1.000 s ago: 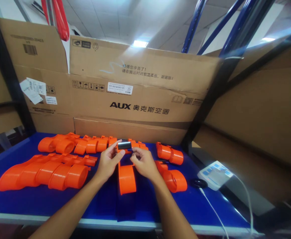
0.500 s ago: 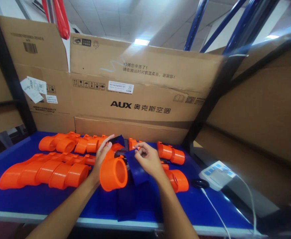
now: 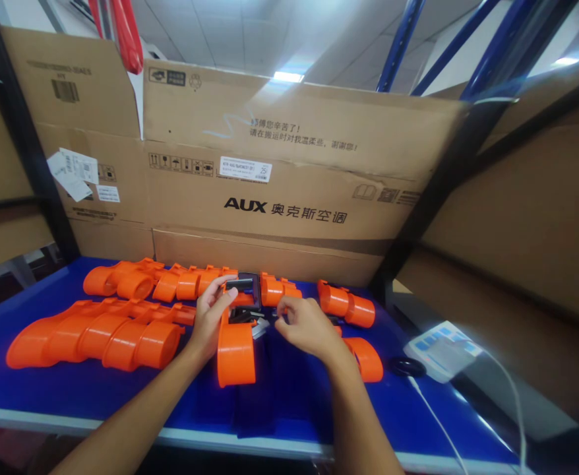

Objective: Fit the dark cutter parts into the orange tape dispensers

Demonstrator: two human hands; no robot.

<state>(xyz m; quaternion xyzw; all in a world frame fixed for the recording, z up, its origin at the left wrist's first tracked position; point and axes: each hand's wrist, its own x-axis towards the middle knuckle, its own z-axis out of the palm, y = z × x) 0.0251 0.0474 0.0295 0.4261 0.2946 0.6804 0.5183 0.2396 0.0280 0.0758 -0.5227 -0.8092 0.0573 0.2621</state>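
My left hand (image 3: 208, 322) is closed around an orange plastic part (image 3: 237, 354) with a wide ring at its lower end. A black cylindrical piece (image 3: 240, 284) shows at the top of that part, by my thumb. To its right my right hand (image 3: 308, 326) has its fingers curled in a pinch; whatever they hold is hidden. Small black and grey pieces (image 3: 260, 327) lie between the two hands. Dark blue sheets (image 3: 254, 409) rest on the blue table surface in front of them.
Orange ringed parts (image 3: 91, 336) stand in nested rows at left, with others (image 3: 346, 305) at right. Behind rises a cardboard panel (image 3: 289, 244). A white device (image 3: 442, 349) with a cable and a black round object (image 3: 408, 367) sit at right.
The blue sheet that was in my right hand's fingers no longer shows there. The orange part has turned so its ring opening faces away from view. The camera view has shifted slightly.
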